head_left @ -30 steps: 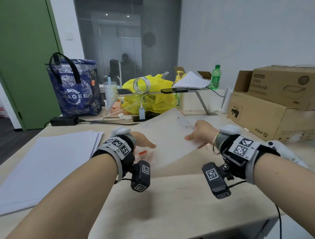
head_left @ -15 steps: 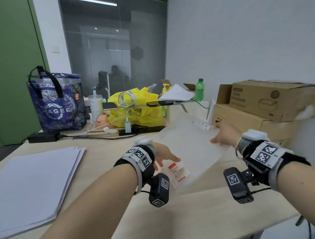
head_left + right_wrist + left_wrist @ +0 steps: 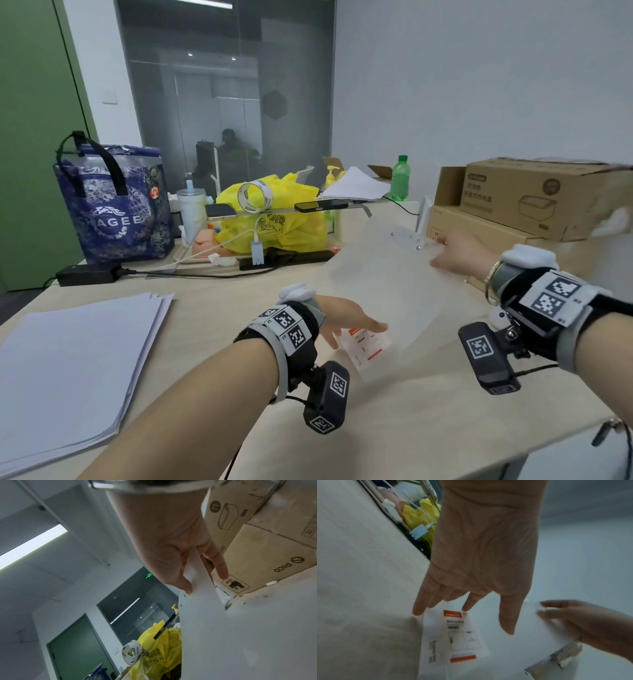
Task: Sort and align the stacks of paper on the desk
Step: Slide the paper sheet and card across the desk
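A translucent plastic folder (image 3: 387, 291) with an orange-and-white label (image 3: 368, 344) hangs tilted above the desk, its far corner raised. My right hand (image 3: 436, 250) pinches that far corner, thumb on top and fingers beneath (image 3: 204, 581), close to the cardboard boxes. My left hand (image 3: 346, 325) is at the near corner with its fingers straight. In the left wrist view its fingertips (image 3: 419, 612) just touch the folder (image 3: 513, 649) beside the label (image 3: 462, 635) without gripping. A thick, slightly fanned stack of white paper (image 3: 72, 359) lies on the desk at the left.
Two stacked cardboard boxes (image 3: 534, 195) stand at the right. Along the back are a blue tote bag (image 3: 113, 209), a yellow bag (image 3: 274, 219), a clear shelf with phones (image 3: 322, 205), loose sheets (image 3: 352, 188), a green bottle (image 3: 399, 178) and a power adapter (image 3: 85, 274). The bare desk (image 3: 376, 428) fills the foreground.
My right hand has carried the folder's far corner up and to the right, toward the boxes, tilting the folder. My left hand has stayed by the labelled near corner.
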Demonstrator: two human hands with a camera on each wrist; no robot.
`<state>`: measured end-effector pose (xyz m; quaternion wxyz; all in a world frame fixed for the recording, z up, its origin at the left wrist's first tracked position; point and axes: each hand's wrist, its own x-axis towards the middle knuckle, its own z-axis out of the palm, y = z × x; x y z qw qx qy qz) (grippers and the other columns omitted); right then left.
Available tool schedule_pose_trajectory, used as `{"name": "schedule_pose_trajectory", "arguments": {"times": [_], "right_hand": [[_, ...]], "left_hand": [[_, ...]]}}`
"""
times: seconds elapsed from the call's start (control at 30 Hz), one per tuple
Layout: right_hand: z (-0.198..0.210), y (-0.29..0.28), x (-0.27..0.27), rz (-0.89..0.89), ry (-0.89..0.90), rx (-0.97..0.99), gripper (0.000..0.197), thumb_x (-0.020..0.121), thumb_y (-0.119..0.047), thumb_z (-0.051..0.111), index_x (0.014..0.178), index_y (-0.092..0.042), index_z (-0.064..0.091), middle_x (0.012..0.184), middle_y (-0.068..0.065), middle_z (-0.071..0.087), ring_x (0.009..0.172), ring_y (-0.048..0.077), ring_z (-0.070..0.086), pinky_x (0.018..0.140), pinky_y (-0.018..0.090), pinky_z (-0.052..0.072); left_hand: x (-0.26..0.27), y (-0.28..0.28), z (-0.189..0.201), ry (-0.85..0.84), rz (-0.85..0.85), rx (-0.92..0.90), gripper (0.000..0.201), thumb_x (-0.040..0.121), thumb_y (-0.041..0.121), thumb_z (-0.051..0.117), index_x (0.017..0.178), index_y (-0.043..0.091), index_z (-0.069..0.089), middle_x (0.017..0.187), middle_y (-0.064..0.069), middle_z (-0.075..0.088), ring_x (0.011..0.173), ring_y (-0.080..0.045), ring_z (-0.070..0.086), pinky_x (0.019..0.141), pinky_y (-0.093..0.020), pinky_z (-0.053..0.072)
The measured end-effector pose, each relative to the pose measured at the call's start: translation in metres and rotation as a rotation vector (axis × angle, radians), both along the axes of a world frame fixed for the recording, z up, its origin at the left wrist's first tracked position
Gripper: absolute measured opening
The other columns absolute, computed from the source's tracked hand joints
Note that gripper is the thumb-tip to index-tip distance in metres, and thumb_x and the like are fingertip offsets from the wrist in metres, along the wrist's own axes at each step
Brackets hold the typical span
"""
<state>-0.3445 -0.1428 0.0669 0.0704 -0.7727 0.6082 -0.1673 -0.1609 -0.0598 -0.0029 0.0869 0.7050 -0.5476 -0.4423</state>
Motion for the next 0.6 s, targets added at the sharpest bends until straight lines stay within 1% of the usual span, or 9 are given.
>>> {"name": "schedule_pose_trajectory", "arguments": {"times": [0.13, 0.2, 0.23, 0.3, 0.33, 0.4, 0.43, 0.5, 0.6], "right_hand": [[0.021, 0.015, 0.016, 0.057, -0.081, -0.065, 0.035, 0.088, 0.000, 0.046, 0.120, 0.009, 0.059, 0.115, 0.024, 0.065, 0.102, 0.038, 0.062, 0.072, 0.033, 0.048], [0.033, 0.024, 0.024, 0.107, -0.127, -0.079, 0.032, 0.089, -0.002, 0.046, 0.115, 0.011, 0.060, 0.115, 0.024, 0.064, 0.097, 0.039, 0.064, 0.066, 0.035, 0.053], [0.038, 0.029, 0.029, 0.131, -0.142, -0.066, 0.031, 0.091, -0.005, 0.046, 0.113, 0.009, 0.062, 0.114, 0.021, 0.065, 0.090, 0.037, 0.065, 0.058, 0.032, 0.054], [0.046, 0.040, 0.041, 0.180, -0.195, -0.034, 0.032, 0.093, -0.012, 0.045, 0.108, 0.007, 0.065, 0.110, 0.023, 0.067, 0.082, 0.035, 0.066, 0.045, 0.025, 0.047], [0.049, 0.045, 0.049, 0.211, -0.241, -0.016, 0.033, 0.094, -0.016, 0.045, 0.104, 0.010, 0.064, 0.110, 0.027, 0.066, 0.087, 0.038, 0.067, 0.047, 0.026, 0.050], [0.055, 0.058, 0.064, 0.269, -0.363, 0.030, 0.036, 0.096, -0.025, 0.043, 0.097, 0.007, 0.059, 0.114, 0.030, 0.062, 0.100, 0.042, 0.064, 0.067, 0.041, 0.057], [0.056, 0.065, 0.071, 0.288, -0.419, 0.067, 0.038, 0.097, -0.030, 0.039, 0.100, 0.002, 0.058, 0.116, 0.028, 0.061, 0.102, 0.041, 0.063, 0.076, 0.046, 0.056], [0.057, 0.081, 0.085, 0.328, -0.494, 0.160, 0.050, 0.098, -0.042, 0.031, 0.112, -0.005, 0.061, 0.114, 0.018, 0.064, 0.094, 0.032, 0.065, 0.085, 0.045, 0.054], [0.055, 0.100, 0.102, 0.423, -0.510, 0.262, 0.062, 0.097, -0.053, 0.021, 0.112, -0.013, 0.065, 0.102, 0.010, 0.069, 0.075, 0.021, 0.064, 0.082, 0.038, 0.050]], "left_hand": [[0.009, 0.013, 0.007, 0.185, 0.055, 0.006, 0.077, 0.092, 0.055, 0.046, 0.152, 0.013, 0.020, 0.159, -0.010, 0.019, 0.141, -0.036, 0.031, 0.112, -0.049, 0.035], [0.017, 0.020, 0.017, 0.285, 0.084, -0.027, 0.080, 0.092, 0.058, 0.041, 0.153, 0.014, 0.014, 0.158, -0.014, 0.020, 0.137, -0.038, 0.037, 0.111, -0.050, 0.035], [0.021, 0.023, 0.024, 0.320, 0.086, -0.053, 0.079, 0.093, 0.059, 0.037, 0.153, 0.013, 0.013, 0.156, -0.016, 0.023, 0.136, -0.039, 0.040, 0.111, -0.050, 0.035], [0.026, 0.032, 0.036, 0.394, 0.082, -0.123, 0.078, 0.094, 0.060, 0.031, 0.153, 0.013, 0.011, 0.154, -0.017, 0.029, 0.132, -0.038, 0.045, 0.108, -0.050, 0.036], [0.028, 0.036, 0.042, 0.439, 0.088, -0.160, 0.077, 0.094, 0.060, 0.030, 0.153, 0.014, 0.011, 0.153, -0.017, 0.031, 0.130, -0.038, 0.048, 0.106, -0.050, 0.038], [0.032, 0.044, 0.052, 0.497, 0.119, -0.241, 0.076, 0.093, 0.062, 0.028, 0.152, 0.015, 0.013, 0.151, -0.017, 0.034, 0.123, -0.037, 0.053, 0.101, -0.050, 0.041], [0.034, 0.048, 0.057, 0.512, 0.140, -0.285, 0.076, 0.093, 0.064, 0.027, 0.152, 0.017, 0.014, 0.150, -0.016, 0.035, 0.118, -0.036, 0.055, 0.100, -0.050, 0.042], [0.041, 0.056, 0.064, 0.526, 0.189, -0.378, 0.076, 0.092, 0.066, 0.024, 0.152, 0.021, 0.016, 0.149, -0.015, 0.036, 0.112, -0.034, 0.056, 0.098, -0.050, 0.044], [0.058, 0.066, 0.076, 0.535, 0.284, -0.494, 0.076, 0.090, 0.069, 0.022, 0.151, 0.024, 0.018, 0.147, -0.015, 0.038, 0.110, -0.032, 0.056, 0.091, -0.048, 0.049]]}}
